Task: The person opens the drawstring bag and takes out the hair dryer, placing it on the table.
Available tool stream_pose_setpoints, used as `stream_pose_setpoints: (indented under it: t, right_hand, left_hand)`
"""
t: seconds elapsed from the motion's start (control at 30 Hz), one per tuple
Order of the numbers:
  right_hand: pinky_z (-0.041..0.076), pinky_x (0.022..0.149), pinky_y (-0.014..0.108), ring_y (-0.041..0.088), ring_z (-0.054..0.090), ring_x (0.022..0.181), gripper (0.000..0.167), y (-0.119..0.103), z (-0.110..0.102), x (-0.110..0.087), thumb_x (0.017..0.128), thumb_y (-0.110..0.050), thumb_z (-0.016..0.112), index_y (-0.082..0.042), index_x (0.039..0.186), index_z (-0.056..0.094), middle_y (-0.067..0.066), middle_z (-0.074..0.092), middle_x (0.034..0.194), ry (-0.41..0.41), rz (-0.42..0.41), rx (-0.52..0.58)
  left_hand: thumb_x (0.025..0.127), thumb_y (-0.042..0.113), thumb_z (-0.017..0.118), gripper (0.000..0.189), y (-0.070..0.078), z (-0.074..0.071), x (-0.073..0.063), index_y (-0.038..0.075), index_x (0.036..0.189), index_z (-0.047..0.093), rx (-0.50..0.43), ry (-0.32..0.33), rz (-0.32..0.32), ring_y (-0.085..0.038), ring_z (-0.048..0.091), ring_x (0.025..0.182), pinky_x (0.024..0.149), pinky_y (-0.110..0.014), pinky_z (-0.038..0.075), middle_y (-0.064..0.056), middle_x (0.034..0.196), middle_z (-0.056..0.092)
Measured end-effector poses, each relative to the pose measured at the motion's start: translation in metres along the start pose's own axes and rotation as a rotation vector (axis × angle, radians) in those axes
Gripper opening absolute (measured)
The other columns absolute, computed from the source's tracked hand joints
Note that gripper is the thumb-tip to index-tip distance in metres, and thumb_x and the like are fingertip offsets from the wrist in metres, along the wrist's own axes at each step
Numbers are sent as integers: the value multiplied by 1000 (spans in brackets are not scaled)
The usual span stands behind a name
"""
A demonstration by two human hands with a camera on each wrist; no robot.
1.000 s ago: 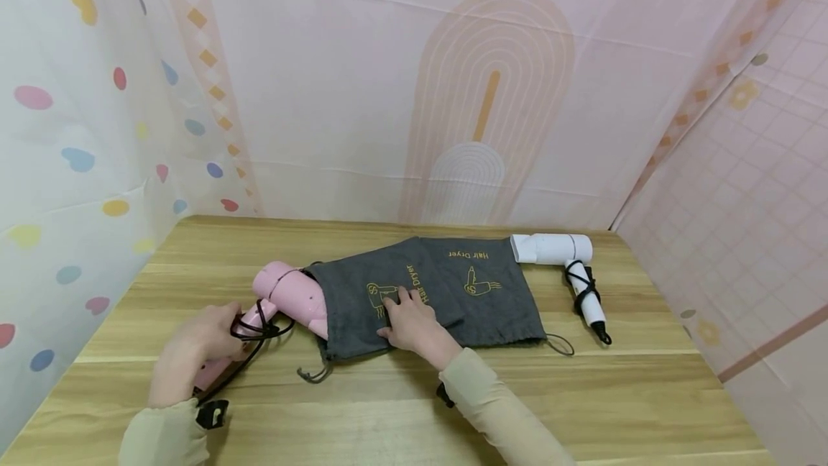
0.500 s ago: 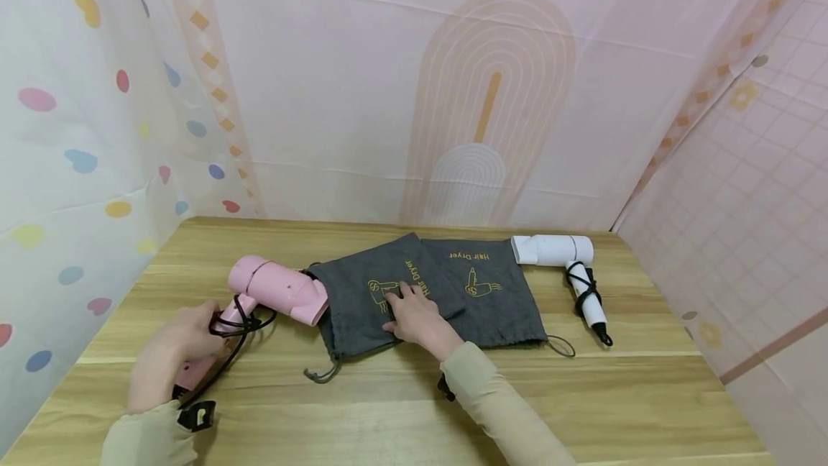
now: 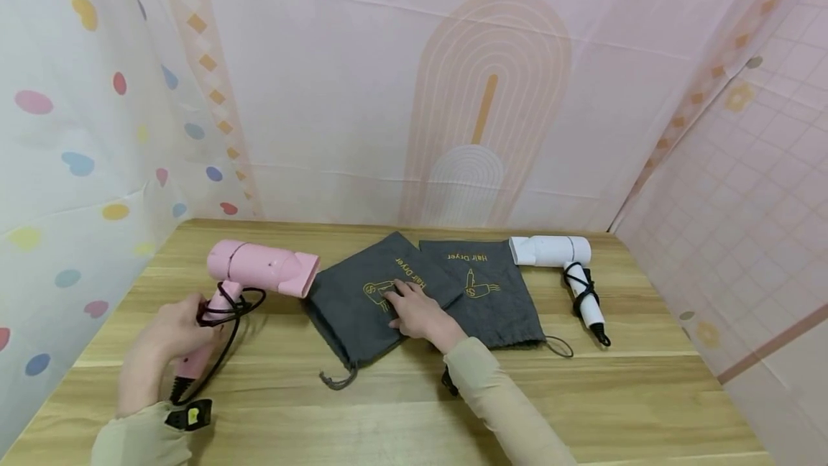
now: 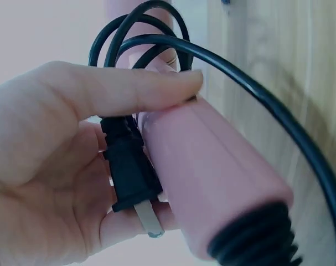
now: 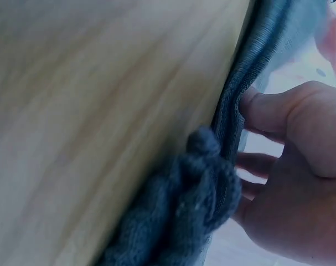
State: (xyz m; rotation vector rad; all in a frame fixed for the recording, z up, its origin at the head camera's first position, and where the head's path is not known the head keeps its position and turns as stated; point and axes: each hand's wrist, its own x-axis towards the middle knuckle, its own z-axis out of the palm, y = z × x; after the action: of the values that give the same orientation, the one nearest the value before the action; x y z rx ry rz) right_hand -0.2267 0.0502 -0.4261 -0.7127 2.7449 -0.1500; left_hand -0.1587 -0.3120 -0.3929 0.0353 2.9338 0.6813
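My left hand (image 3: 169, 336) grips the handle of a pink hair dryer (image 3: 261, 266) at the left of the head view. A black cord loops round that handle, and in the left wrist view its plug (image 4: 132, 172) lies between palm and handle. The dryer's nozzle is close to the corner of a dark grey drawstring bag (image 3: 352, 300). On this bag rests my right hand (image 3: 420, 315), fingers spread over the yellow print. In the right wrist view the fingertips touch the cloth (image 5: 234, 111). How far the dryer is off the table cannot be told.
Partly under the first bag lies a second grey drawstring bag (image 3: 494, 308). A white hair dryer (image 3: 556, 251), cord wound round its handle, touches that bag's right edge. The wooden table (image 3: 310, 423) ends at a patterned cloth backdrop (image 3: 336, 128).
My left hand has drawn the pink hair dryer leftward, out of the grey bag's mouth. The bag has turned and flattened under my right hand, which has stayed nearly in place.
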Motion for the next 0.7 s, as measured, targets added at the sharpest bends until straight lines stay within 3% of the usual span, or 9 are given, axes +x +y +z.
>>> stream_pose_setpoints:
  t: [0.2,0.4,0.53,0.7]
  right_hand:
    - [45,103,40,27,27,144,53,2,0,-1,93,-26,60,-23,143,42,5,26,157,40,-31,-75]
    - [56,74,38,27,54,117,42,-15,1,-9,92,-41,57,-18,127,57,10,56,126,199,62,-259]
    - [55,75,39,28,53,117,53,-23,3,-12,92,-54,50,-14,127,57,12,56,125,138,111,-248]
    - [54,83,38,28,47,125,61,-22,6,-10,88,-56,54,-15,134,52,12,49,133,85,93,-221]
  left_hand:
    - [76,23,68,48,-1,-1,-1,-12,102,47,-4,-2,-17,-32,58,72,62,-45,48,-26,83,60]
    - [76,27,70,53,1,1,1,-12,103,46,1,-7,-41,-31,59,72,61,-44,48,-27,84,60]
    - [75,28,70,56,2,4,5,-13,104,46,8,2,-60,-33,58,72,60,-44,47,-28,84,59]
    - [75,27,69,53,4,6,8,-12,101,45,-7,-8,-102,-31,56,70,57,-41,45,-25,81,57]
